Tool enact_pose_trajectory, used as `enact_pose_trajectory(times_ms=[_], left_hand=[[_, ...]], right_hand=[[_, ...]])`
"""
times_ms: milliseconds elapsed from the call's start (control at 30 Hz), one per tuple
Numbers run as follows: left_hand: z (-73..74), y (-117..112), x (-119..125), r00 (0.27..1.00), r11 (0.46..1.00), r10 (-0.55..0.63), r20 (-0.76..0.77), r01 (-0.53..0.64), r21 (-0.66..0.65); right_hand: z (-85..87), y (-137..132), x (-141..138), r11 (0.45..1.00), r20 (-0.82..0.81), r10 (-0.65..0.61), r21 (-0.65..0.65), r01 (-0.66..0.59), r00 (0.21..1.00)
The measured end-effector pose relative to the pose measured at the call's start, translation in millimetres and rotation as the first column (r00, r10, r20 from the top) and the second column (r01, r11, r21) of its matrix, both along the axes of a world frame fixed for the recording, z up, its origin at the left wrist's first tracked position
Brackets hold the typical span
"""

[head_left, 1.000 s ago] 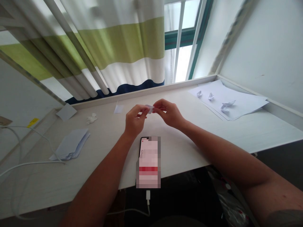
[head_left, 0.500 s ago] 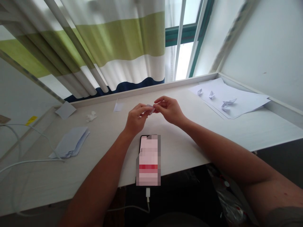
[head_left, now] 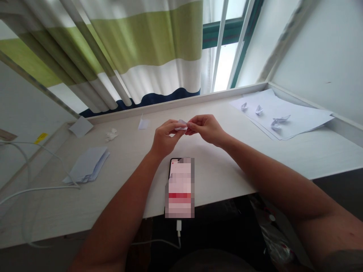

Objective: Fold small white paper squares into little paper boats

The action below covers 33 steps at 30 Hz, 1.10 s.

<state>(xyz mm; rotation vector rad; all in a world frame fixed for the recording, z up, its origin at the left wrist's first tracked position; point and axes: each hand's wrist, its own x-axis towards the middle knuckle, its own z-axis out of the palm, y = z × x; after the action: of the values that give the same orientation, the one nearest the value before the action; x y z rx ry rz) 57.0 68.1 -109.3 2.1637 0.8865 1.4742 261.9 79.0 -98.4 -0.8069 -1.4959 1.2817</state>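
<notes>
A small folded piece of white paper [head_left: 181, 125] is pinched between both hands above the white desk [head_left: 232, 170]. My left hand [head_left: 163, 136] grips its left end with thumb and fingertips closed. My right hand [head_left: 205, 128] pinches its right end, fingers curled. A phone [head_left: 180, 187] lies on the desk just below the hands, with a white cable plugged into its near end.
Several tiny folded paper figures [head_left: 276, 123] sit on white sheets [head_left: 300, 119] at the far right. A stack of cut paper [head_left: 86, 164] lies at the left, with a crumpled scrap [head_left: 111, 134], loose paper squares [head_left: 80, 126] and a white cable [head_left: 34, 189] nearby. A striped curtain [head_left: 127, 49] hangs behind.
Both hands keep pinching the small paper and have shifted slightly together. The view has drifted a little, so the desk items sit slightly to the right.
</notes>
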Motion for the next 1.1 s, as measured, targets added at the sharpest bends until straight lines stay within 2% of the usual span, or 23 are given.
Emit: enact_pose_trajectory(times_ms=[167, 333, 500, 733, 933, 1100], left_hand=[[1.4, 1, -3, 0.998, 1.000, -0.011, -0.061, 0.012, 0.025], [0.4, 1, -4, 1.000, 1.000, -0.010, -0.004, 0.010, -0.019], [2.2, -1, -1, 0.995, 0.992, 0.096, 0.024, -0.093, -0.085], [-1.8, 8, -2, 0.970, 0.963, 0.177, 0.169, -0.135, -0.235], [-8.7, 14, -3, 0.961, 0.946, 0.175, 0.212, -0.104, -0.307], [-10.5, 8, 4, 0.974, 0.939, 0.116, 0.196, -0.043, -0.342]], right_hand=[[1.0, 0, 2, 1.000, 0.023, -0.005, 0.004, 0.004, 1.000], [3.4, -4, 2, 0.998, 0.036, -0.063, -0.013, 0.063, 0.997], [0.0, -6, -2, 0.999, 0.044, -0.043, 0.027, 0.042, 0.998], [-12.0, -6, -11, 0.999, 0.079, -0.018, 0.041, 0.015, 0.997], [-19.6, -6, -14, 0.998, 0.171, -0.043, 0.050, 0.035, 0.984], [-19.3, -8, -14, 0.979, 0.152, -0.140, 0.172, 0.113, 0.978]])
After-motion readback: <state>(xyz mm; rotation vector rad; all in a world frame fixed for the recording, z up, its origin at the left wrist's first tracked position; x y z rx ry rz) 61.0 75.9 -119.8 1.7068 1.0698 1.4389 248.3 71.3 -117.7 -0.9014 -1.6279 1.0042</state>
